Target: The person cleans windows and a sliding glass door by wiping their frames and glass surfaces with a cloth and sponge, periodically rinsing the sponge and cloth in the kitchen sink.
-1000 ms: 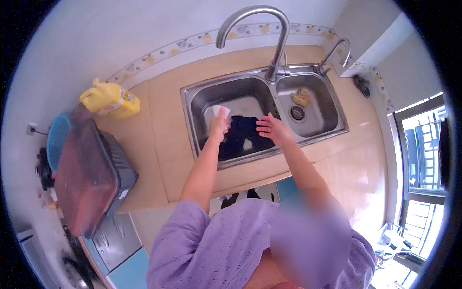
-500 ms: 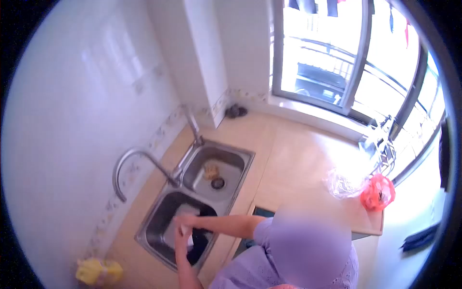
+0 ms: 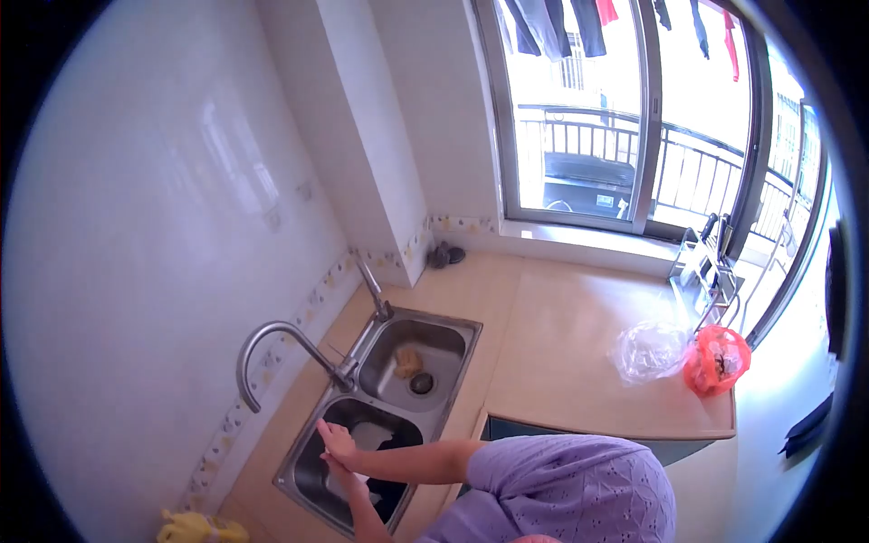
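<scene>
Both hands meet over the near basin (image 3: 312,493) of a steel double sink. My right hand (image 3: 339,442) reaches in from the right, its fingers closed and pressed against the other hand. Just below it, my left hand (image 3: 346,474) comes up from the bottom edge, also closed. A small white patch shows beside the hands; whether they hold it is unclear. Under them in the basin lie something pale (image 3: 373,436) and dark cloth-like material (image 3: 405,436). The curved faucet (image 3: 288,328) stands to their left.
The far basin (image 3: 444,348) holds a yellowish item (image 3: 408,363) near its drain. Clear plastic (image 3: 650,351) and a red bag (image 3: 718,361) lie at the counter's right end, by a metal rack (image 3: 715,271). A yellow item (image 3: 195,528) sits bottom left. A purple sleeve (image 3: 570,471) shows below.
The view has shifted, so the sink appears lower. My hands have moved toward the basin's faucet side and remain together. More of the dark material shows beside them.
</scene>
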`<state>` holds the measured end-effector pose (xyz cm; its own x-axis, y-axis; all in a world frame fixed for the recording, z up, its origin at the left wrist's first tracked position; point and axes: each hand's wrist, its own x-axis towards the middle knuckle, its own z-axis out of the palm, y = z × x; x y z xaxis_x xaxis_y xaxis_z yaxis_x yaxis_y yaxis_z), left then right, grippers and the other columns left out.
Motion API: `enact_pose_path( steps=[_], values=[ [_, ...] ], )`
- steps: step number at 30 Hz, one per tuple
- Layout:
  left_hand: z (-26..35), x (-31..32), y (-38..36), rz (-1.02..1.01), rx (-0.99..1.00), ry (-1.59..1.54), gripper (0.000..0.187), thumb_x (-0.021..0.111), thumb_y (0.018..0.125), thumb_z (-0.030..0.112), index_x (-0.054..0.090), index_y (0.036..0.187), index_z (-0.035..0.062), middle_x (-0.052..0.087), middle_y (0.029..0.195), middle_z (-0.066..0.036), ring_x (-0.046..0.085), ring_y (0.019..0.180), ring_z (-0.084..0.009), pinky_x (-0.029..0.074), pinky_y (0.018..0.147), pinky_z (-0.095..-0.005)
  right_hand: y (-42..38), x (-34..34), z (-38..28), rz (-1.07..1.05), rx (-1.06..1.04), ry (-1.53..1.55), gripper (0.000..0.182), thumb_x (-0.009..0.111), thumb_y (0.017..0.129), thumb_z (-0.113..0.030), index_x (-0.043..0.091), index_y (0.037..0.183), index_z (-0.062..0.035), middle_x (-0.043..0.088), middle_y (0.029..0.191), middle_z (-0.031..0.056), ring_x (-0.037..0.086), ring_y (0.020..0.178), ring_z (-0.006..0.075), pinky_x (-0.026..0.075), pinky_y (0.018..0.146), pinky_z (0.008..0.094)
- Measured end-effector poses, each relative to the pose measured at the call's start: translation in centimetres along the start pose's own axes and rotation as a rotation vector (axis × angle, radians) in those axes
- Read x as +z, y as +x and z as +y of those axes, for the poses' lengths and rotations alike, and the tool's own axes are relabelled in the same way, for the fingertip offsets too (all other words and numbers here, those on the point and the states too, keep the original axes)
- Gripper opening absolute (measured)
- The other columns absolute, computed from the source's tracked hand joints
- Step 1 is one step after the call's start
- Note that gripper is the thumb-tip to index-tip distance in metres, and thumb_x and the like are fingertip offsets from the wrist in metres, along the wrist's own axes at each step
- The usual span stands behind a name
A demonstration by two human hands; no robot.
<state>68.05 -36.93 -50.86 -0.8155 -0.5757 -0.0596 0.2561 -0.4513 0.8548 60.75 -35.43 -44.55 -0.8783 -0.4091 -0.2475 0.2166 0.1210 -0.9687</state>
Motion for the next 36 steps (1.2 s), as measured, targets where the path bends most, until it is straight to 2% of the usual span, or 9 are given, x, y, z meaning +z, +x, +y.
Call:
enact_pose_path(
  steps=[4,7,10,11,14,24,27,33,36],
  values=[
    [0.9,1.7,0.5,0.026,0.12,0.184,0.06,0.032,0.097,0.053,0.038,0.134,0.0066,0.051,0.123,-0.008,0.053,0.11,-0.0211,0.042,0.093,-0.0351,1.0,-0.5,-0.7,0.187,0.007,0.119,0.068,0.038,0.087,-0.06,0.052,0.125,-0.0055,0.053,0.122,0.0238,0.05,0.116,0.037,0.038,0.1,0.0403],
    [-1.4,-2.8,5.7,0.049,-0.035,0.034,0.059,0.036,0.095,0.052,0.04,0.132,0.0051,0.054,0.118,-0.011,0.053,0.106,-0.0244,0.043,0.089,-0.0372,-0.4,-2.3,-1.6,0.137,0.041,0.096,0.071,0.038,0.088,-0.061,0.052,0.122,-0.0004,0.061,0.106,0.024,0.061,0.096,0.0381,0.048,0.083,0.0448],
    [2.4,1.7,2.5,0.456,-0.065,0.143,0.051,0.043,0.096,0.043,0.047,0.121,-0.0007,0.058,0.104,-0.014,0.06,0.089,-0.0246,0.049,0.074,-0.0358,2.9,-2.4,2.0,-0.174,0.32,0.405,0.067,0.043,0.089,-0.059,0.056,0.11,0.0038,0.062,0.099,0.0168,0.059,0.093,0.0308,0.044,0.083,0.0452],
    [1.4,-0.1,3.0,0.46,-0.037,0.204,0.051,0.043,0.095,0.043,0.049,0.117,-0.0024,0.058,0.103,-0.014,0.059,0.088,-0.0243,0.049,0.072,-0.0354,-0.6,-5.0,-0.9,-0.127,0.205,0.246,0.059,0.043,0.09,-0.058,0.058,0.099,-0.0018,0.059,0.088,0.0099,0.055,0.08,0.0221,0.046,0.069,0.0458],
    [-0.8,-4.5,4.6,0.508,-0.094,0.133,0.053,0.044,0.094,0.045,0.05,0.112,-0.0045,0.058,0.099,-0.013,0.058,0.084,-0.0234,0.048,0.069,-0.0344,3.1,-5.5,3.4,-0.133,0.394,0.378,0.05,0.043,0.091,-0.056,0.058,0.098,-0.0084,0.058,0.086,0.0053,0.054,0.076,0.0185,0.045,0.063,0.041],
    [-4.2,-7.0,7.7,0.481,-0.032,0.395,0.039,0.042,0.094,0.037,0.053,0.08,0.0027,0.052,0.075,-0.005,0.049,0.064,-0.0176,0.04,0.054,-0.0315,1.5,-9.2,4.6,-0.292,0.555,0.369,0.05,0.038,0.094,-0.055,0.054,0.107,-0.0085,0.061,0.102,0.0082,0.059,0.09,0.024,0.049,0.078,0.0415],
    [-5.0,-6.3,7.6,0.529,0.034,0.116,0.033,0.043,0.093,0.034,0.052,0.078,0.0067,0.049,0.07,-0.004,0.047,0.061,-0.0185,0.04,0.053,-0.0329,2.1,-9.2,5.3,-0.313,0.58,0.338,0.047,0.046,0.092,-0.051,0.051,0.116,-0.0104,0.056,0.115,0.0083,0.056,0.102,0.0243,0.047,0.083,0.0435],
    [1.1,1.7,4.0,0.227,-0.289,-0.288,0.052,0.046,0.089,0.059,0.052,0.088,0.0074,0.054,0.078,-0.005,0.054,0.071,-0.0218,0.046,0.062,-0.0368,0.8,-9.5,4.2,-0.804,0.343,0.102,0.068,0.071,0.076,-0.044,0.044,0.131,-0.0131,0.045,0.129,0.0069,0.044,0.119,0.0226,0.043,0.091,0.0474],
    [1.4,1.3,4.6,0.29,-0.316,-0.285,0.069,0.043,0.083,0.071,0.048,0.113,0.009,0.058,0.089,-0.006,0.055,0.075,-0.0213,0.048,0.064,-0.0369,1.4,-8.9,5.3,-0.936,0.123,0.053,0.074,0.073,0.073,-0.045,0.043,0.132,-0.0123,0.047,0.127,0.0061,0.045,0.118,0.0197,0.046,0.088,0.0421]
  ],
)
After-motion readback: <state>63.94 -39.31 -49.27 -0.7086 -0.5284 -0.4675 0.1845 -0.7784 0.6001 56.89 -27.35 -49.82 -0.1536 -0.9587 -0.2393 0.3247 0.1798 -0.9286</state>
